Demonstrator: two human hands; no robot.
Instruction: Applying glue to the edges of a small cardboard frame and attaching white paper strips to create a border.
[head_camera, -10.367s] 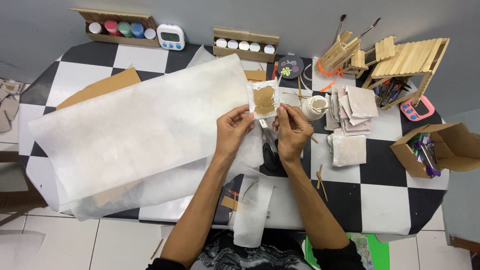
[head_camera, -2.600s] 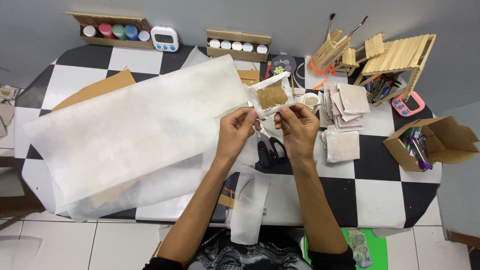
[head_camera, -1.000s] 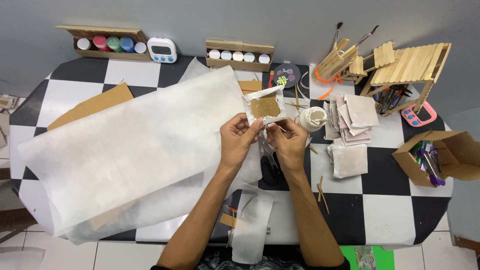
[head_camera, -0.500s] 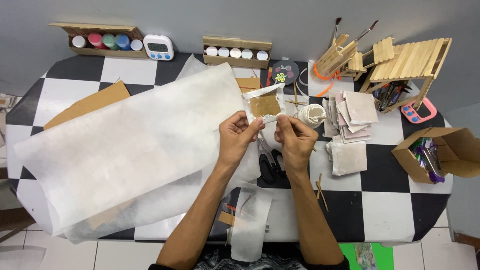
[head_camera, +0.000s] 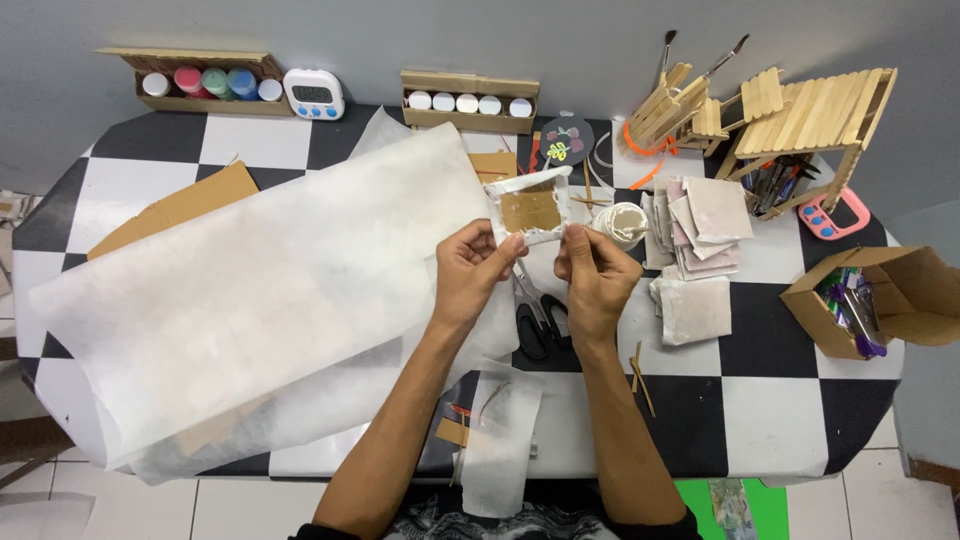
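fingertips of left hand (head_camera: 472, 268) and right hand (head_camera: 594, 270) pinch paper-wrapped cardboard square (head_camera: 530, 208); scissors (head_camera: 537, 318) partly hidden beneath

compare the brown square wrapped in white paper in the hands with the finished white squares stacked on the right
The wrapped square shows bare brown card in the middle; the stacked squares are covered white all over. It is held up by the left hand and right hand; they lie on the table. Both are similar small squares.
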